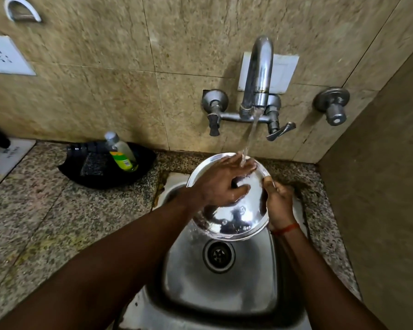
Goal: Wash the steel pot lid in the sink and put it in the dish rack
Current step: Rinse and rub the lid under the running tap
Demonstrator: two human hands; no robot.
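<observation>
The right hand (278,203) grips the lid (231,222) at its 3 o'clock edge, while the flat, open left hand (224,182) rubs its top.

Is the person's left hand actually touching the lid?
Touching. The head view shows the left hand spread flat on the lid, with no gap between them.

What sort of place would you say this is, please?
Most likely a home kitchen's washing-up corner: a steel sink set in a speckled stone counter, a wall tap running over a steel pot lid, and a soap bottle in a black tray.
</observation>
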